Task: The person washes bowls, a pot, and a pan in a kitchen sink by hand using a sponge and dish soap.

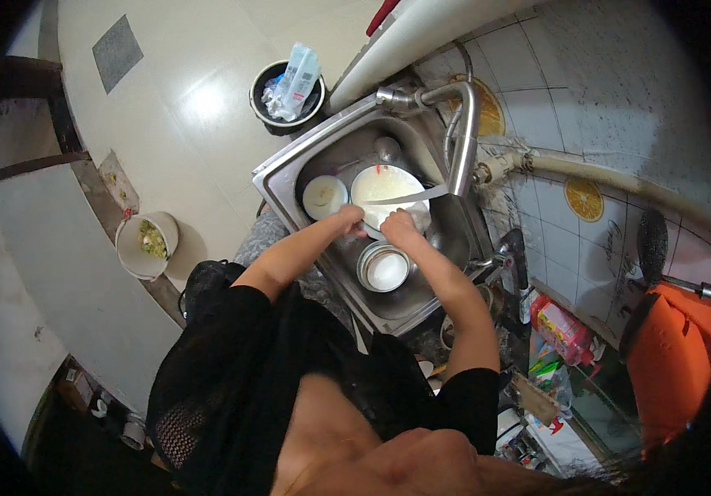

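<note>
A large white bowl (380, 183) with a red mark near its far rim sits in the steel sink (289, 178), with pale cloudy liquid in it. Water streams from the tap (465, 157) into this bowl. At its near left rim, my left hand (352, 221) is closed on the edge. My right hand (401, 227) is closed on a whitish cloth (418, 215) at the near right rim; its fingertips are partly hidden. Left of the large bowl lies a smaller white bowl (325, 197). Nearest me, stacked metal bowls (383, 267) rest in the sink.
Beyond the sink stands a dark bin (285, 95) with plastic bags. On the floor at left is a white bucket (146, 245) holding green scraps. A pink bottle (562, 329) stands right of the sink, and an orange cloth (671, 360) hangs by the tiled wall.
</note>
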Motion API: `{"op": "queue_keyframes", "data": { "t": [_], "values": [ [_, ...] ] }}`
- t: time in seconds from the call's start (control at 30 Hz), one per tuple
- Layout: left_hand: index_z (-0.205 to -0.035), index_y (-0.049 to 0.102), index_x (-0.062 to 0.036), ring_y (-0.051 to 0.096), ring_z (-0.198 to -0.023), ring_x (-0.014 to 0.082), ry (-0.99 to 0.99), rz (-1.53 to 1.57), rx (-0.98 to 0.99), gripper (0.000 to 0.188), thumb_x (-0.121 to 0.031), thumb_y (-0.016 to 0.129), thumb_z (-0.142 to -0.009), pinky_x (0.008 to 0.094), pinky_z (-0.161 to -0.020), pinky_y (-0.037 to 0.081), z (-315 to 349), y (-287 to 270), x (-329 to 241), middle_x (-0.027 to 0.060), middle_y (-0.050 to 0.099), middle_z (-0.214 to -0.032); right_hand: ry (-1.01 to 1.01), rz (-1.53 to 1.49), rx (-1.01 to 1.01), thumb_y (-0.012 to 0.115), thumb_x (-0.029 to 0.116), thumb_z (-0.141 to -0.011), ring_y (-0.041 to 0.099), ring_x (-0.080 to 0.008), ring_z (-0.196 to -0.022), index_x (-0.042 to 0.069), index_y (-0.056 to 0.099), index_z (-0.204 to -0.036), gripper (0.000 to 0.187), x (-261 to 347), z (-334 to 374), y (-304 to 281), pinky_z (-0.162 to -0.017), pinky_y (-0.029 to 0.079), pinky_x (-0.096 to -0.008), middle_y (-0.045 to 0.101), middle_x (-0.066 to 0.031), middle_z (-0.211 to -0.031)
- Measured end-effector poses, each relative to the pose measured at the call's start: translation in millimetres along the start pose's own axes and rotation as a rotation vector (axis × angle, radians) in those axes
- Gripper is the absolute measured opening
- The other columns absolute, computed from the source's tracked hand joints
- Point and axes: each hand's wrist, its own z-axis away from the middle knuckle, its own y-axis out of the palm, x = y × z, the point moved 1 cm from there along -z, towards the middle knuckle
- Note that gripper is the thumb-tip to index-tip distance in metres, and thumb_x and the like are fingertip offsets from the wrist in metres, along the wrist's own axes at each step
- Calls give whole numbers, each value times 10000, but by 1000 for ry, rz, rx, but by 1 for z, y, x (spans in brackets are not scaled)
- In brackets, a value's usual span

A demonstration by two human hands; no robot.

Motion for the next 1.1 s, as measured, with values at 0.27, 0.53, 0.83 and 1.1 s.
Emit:
{"op": "queue_keyframes", "data": {
  "t": [0.27, 0.53, 0.83, 1.1],
  "values": [
    [-1163, 290, 28, 496, -880, 444, -416, 216, 329, 389, -108, 368, -807, 258, -511, 528, 24, 9, -3, 263, 395, -1110, 33, -203, 348, 674, 108, -554, 580, -253, -790, 43, 622, -803, 263, -16, 12, -67, -643, 466, -349, 597, -124, -845],
    [-1191, 245, 17, 447, -981, 420, -647, 379, 769, 421, -128, 396, -826, 265, -619, 522, 41, 34, 40, 275, 362, -1134, -107, -166, 587, 711, 289, -497, 579, -228, -761, 133, 636, -738, 297, -9, 43, -98, -639, 447, -335, 612, -62, -759],
    [-1151, 239, 59, 556, -743, 397, -63, 95, 444, 456, 19, 418, -734, 349, -472, 532, 57, 8, -5, 242, 467, -992, 93, -162, -2, 678, 237, -527, 557, -230, -730, 87, 629, -655, 203, 8, 62, -70, -645, 400, -322, 603, -83, -672],
    [-1248, 111, -134, 547, -771, 386, 443, -221, -128, 676, 22, 438, -676, 435, -535, 499, 44, -11, -46, 254, 495, -889, 332, -196, -445, 540, 124, -618, 511, -214, -765, 94, 593, -593, 66, 20, 10, 3, -650, 378, -321, 572, -79, -585]
  ]
}}
